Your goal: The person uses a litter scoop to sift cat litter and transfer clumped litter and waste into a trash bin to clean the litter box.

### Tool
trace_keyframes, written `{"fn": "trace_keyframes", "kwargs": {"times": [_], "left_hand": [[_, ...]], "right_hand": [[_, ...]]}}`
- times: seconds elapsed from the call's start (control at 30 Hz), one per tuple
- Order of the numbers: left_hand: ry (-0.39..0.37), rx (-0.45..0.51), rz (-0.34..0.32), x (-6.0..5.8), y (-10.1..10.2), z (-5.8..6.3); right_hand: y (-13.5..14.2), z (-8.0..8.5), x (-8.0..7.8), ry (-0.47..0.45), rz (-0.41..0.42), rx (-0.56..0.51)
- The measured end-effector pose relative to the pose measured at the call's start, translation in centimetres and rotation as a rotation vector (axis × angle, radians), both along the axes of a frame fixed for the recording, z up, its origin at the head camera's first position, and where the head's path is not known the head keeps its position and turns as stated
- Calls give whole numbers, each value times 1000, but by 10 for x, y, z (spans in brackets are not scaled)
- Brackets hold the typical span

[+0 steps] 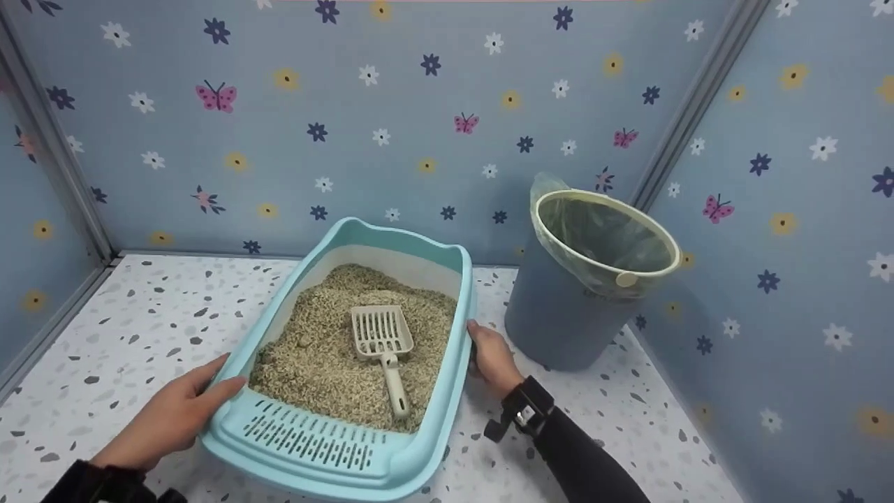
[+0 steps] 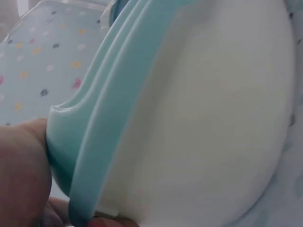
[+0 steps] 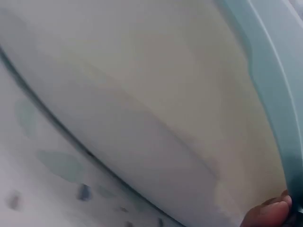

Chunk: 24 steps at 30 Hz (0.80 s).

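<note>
A light-blue litter box (image 1: 335, 482) with a pale lower body sits at an angle on the speckled surface. Beige granular litter (image 1: 307, 363) fills it, heaped toward the back. On the litter lies a cream slotted scoop (image 1: 394, 384), its handle toward the front. My left hand (image 1: 167, 416) grips the box's rim at the front left, thumb on top. At the right side, my right hand (image 1: 494, 360) holds the rim, fingers mostly hidden beneath it. Both wrist views look along the box's pale outer wall (image 2: 213, 118); one right fingertip (image 3: 270, 215) shows under the rim.
A grey-blue trash bin (image 1: 559, 321) with a cream ring and a clear liner bag stands right of the box, close to my right hand. Flowered blue wall panels (image 1: 391, 105) enclose the back and sides of the white speckled surface (image 1: 174, 307).
</note>
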State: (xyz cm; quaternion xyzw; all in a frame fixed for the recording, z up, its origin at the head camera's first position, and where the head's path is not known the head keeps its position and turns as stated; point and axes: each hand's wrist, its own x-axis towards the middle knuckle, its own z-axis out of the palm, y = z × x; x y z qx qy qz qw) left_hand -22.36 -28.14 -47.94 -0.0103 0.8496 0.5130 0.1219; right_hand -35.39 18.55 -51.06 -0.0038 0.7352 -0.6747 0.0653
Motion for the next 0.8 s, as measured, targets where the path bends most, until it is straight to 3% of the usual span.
{"fn": "trace_keyframes", "kwargs": {"times": [0.2,0.33,0.43,0.6,0.7,0.8], "left_hand": [[-13,18,-22,-28,-29,-3],[-31,5,35,-33,-34,-1],[-46,-45,78,-21,-27,1],[-39,-124,85,4,-10,3],[-3,-137,82,8,0,1],[14,-122,81,7,2,-2]], "right_hand": [[-1,-7,34,37,57,-94],[3,-6,43,23,78,-75],[11,-2,35,-5,62,-37],[27,4,-2,-1,-55,23],[35,4,-20,10,-137,47],[38,2,-26,1,-149,26]]}}
